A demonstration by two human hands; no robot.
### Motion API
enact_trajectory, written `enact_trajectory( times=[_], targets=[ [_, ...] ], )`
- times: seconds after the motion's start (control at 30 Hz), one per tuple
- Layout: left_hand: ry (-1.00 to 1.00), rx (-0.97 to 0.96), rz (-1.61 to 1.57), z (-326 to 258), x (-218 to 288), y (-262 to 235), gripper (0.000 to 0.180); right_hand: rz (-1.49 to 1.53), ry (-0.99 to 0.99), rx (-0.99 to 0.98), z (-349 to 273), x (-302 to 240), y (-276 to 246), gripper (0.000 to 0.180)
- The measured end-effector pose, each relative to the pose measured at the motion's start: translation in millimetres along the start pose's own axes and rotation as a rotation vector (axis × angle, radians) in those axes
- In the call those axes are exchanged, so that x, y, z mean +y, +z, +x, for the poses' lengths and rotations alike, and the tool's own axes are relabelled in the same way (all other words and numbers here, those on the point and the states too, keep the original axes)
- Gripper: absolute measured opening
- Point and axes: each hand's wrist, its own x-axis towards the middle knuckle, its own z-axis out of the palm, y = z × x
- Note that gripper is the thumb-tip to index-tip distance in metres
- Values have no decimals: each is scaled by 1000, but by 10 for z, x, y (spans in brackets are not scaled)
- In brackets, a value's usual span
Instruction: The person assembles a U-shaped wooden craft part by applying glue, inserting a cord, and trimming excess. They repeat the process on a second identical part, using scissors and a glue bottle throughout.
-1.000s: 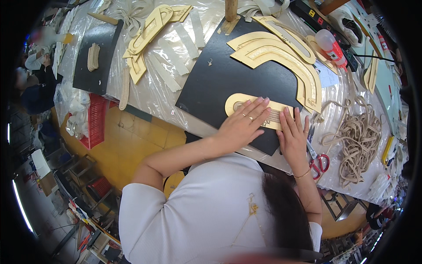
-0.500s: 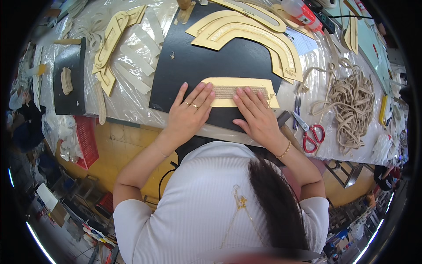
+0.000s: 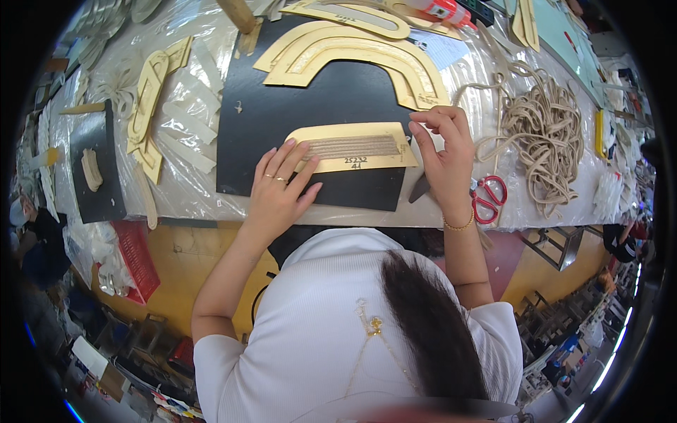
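A pale yellow card template (image 3: 374, 163) lies on the black board (image 3: 310, 99), with several rows of beige cord (image 3: 360, 146) side by side in its slot. My left hand (image 3: 278, 187) is open, its fingertips resting flat on the template's left end and the cord there. Just past the template's right end, my right hand (image 3: 451, 151) is raised with bent fingers. Its thumb tip and fingertips come close together in a pinch; anything between them is too small to make out. A dark hammer head (image 3: 420, 187) shows beside the right wrist.
Red-handled scissors (image 3: 488, 199) and a tangled heap of beige cord (image 3: 546, 141) lie to the right. Curved yellow templates (image 3: 352, 42) cover the board's far part. More templates (image 3: 149, 99) lie left, beside a smaller black board (image 3: 95, 190). A wooden handle (image 3: 238, 15) stands far off.
My right hand has lifted off the cord and moved to the template's right end, its fingers now bent together. My left hand stays on the template's left end. The whole view has shifted slightly.
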Motion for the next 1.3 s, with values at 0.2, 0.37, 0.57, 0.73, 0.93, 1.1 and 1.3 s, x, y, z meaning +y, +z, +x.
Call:
enact_trajectory(
  times=[0.2, 0.37, 0.57, 0.73, 0.93, 1.1, 1.3],
  targets=[
    [13, 36, -20, 39, 6, -13, 46, -34, 8, -191, -138, 140, 8, 16],
    [68, 19, -76, 229, 265, 84, 51, -60, -7, -251, -229, 213, 95, 20],
    [-25, -73, -59, 412, 773, 448, 69, -82, -19, -239, -266, 224, 119, 22],
    [-77, -122, -1, 371, 760, 579, 78, -99, -37, -241, -251, 223, 109, 22],
    [-82, -84, 1, 351, 766, 636, 77, -97, -13, -243, -209, 174, 134, 19],
    [-74, -78, 4, 359, 768, 607, 75, -118, 40, -220, -199, 136, 148, 16],
    [-76, -92, 4, 368, 774, 578, 74, -105, 122, -190, -199, 124, 175, 17]
  ],
)
